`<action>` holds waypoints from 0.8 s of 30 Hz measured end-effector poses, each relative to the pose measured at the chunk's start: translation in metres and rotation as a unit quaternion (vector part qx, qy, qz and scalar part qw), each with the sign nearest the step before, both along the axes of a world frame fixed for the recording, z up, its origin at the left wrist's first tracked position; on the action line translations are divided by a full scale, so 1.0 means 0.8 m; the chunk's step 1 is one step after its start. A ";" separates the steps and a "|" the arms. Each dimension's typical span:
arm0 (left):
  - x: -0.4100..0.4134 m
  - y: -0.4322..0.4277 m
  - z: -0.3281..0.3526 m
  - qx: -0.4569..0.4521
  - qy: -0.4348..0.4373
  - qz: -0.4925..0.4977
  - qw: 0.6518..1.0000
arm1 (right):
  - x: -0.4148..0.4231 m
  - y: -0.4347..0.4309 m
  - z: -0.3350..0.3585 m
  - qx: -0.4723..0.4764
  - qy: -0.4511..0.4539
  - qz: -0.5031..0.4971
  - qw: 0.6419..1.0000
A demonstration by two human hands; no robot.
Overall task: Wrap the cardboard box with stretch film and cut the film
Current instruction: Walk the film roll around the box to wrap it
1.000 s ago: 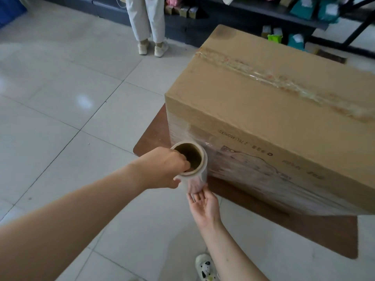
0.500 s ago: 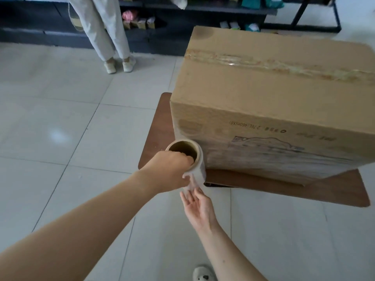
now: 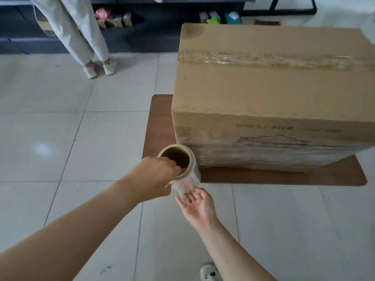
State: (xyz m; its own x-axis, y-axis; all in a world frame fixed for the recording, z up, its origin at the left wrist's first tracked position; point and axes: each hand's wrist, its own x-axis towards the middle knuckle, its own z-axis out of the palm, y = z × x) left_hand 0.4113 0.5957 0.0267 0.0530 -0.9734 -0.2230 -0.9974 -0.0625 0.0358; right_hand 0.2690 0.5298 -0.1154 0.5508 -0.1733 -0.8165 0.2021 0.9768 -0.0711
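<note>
Stretch film roll (image 3: pixel 178 162) stands upright, long axis vertical, at the near-left bottom corner of the cardboard box (image 3: pixel 263 102), just beside or touching it. Left hand (image 3: pixel 156 175) grips the roll's top end, fingers (image 3: pixel 174 167) hooked over the rim into the cardboard core, clenched on it. Right hand (image 3: pixel 197 205) sits below and nearer, palm up, fingers spread and released, tips at the roll's lower end; contact there is hard to confirm, likely a light support.

Box rests on a brown board (image 3: pixel 160 126) on the tiled floor (image 3: pixel 60 128). Clear film already bands the lower part of the near face; the upper part is bare cardboard.

Key relation: the box lies right and far of both hands, with film running rightward from the roll onto the near face. Left hand is the nearer one and carries the roll, so it probably leads it round the left corner.

Another person's legs (image 3: pixel 81 33) stand far left by dark shelving (image 3: pixel 162 33), well apart.
</note>
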 end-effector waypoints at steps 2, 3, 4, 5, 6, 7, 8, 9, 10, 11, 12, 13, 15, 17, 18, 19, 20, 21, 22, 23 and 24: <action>0.010 0.001 -0.003 -0.002 -0.005 -0.020 1.000 | 0.006 0.010 -0.002 0.000 -0.008 -0.018 1.000; 0.015 0.002 -0.002 -0.004 -0.005 -0.031 1.000 | 0.009 0.015 -0.002 -0.001 -0.014 -0.026 1.000; 0.018 0.003 -0.002 -0.002 0.000 -0.044 0.999 | 0.012 0.021 -0.004 -0.001 -0.015 -0.037 0.999; 0.021 0.005 -0.003 0.003 0.008 -0.058 0.998 | 0.015 0.027 -0.004 0.001 -0.017 -0.048 0.999; 0.023 0.006 -0.003 0.006 0.006 -0.071 0.997 | 0.019 0.032 -0.004 -0.001 -0.019 -0.059 0.998; 0.025 0.007 -0.002 0.009 -0.009 -0.089 0.996 | 0.023 0.039 -0.004 -0.005 -0.021 -0.068 0.997; 0.028 0.009 -0.003 0.001 -0.021 -0.109 0.994 | 0.027 0.045 -0.003 -0.008 -0.021 -0.079 0.997; 0.032 0.009 -0.004 0.002 -0.030 -0.125 0.992 | 0.031 0.051 -0.004 -0.010 -0.022 -0.088 0.996; 0.036 0.009 -0.004 0.010 -0.043 -0.139 0.989 | 0.036 0.056 -0.005 -0.013 -0.024 -0.098 0.995; 0.039 0.008 -0.004 0.016 -0.057 -0.153 0.986 | 0.040 0.062 -0.004 -0.014 -0.027 -0.108 0.994; 0.043 0.007 -0.005 0.014 -0.071 -0.167 0.983 | 0.045 0.068 -0.004 -0.015 -0.029 -0.118 0.992; 0.047 0.006 -0.004 0.008 -0.083 -0.180 0.980 | 0.050 0.074 -0.003 -0.017 -0.031 -0.124 0.992; 0.056 0.007 0.000 0.014 -0.096 -0.197 0.976 | 0.062 0.086 -0.003 -0.018 -0.034 -0.131 0.991; 0.068 0.007 0.004 0.023 -0.095 -0.211 0.973 | 0.075 0.095 -0.003 -0.019 -0.038 -0.145 0.989; 0.074 0.006 0.005 0.022 -0.090 -0.223 0.970 | 0.081 0.099 -0.002 -0.020 -0.040 -0.151 0.988; 0.081 0.007 0.005 0.023 -0.089 -0.238 0.967 | 0.087 0.103 -0.005 -0.022 -0.044 -0.154 0.987; 0.088 0.006 0.006 0.024 -0.090 -0.254 0.963 | 0.095 0.106 -0.010 -0.026 -0.051 -0.154 0.986; 0.095 0.005 0.007 0.030 -0.095 -0.269 0.958 | 0.102 0.109 -0.015 -0.029 -0.054 -0.151 0.987; 0.103 0.003 0.011 0.039 -0.103 -0.283 0.953 | 0.108 0.113 -0.017 -0.031 -0.054 -0.145 0.987; 0.109 0.000 0.014 0.047 -0.119 -0.294 0.947 | 0.114 0.117 -0.020 -0.036 -0.055 -0.137 0.988; 0.115 -0.004 0.017 0.051 -0.136 -0.303 0.942 | 0.118 0.120 -0.023 -0.043 -0.060 -0.135 0.988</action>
State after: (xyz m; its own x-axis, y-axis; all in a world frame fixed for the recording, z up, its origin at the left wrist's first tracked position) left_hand 0.5029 0.5927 0.0402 -0.4369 -0.8177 -0.3747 -0.8220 0.5321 -0.2027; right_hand 0.3635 0.6258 -0.1337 0.5673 -0.3932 -0.7235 0.4670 0.8773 -0.1106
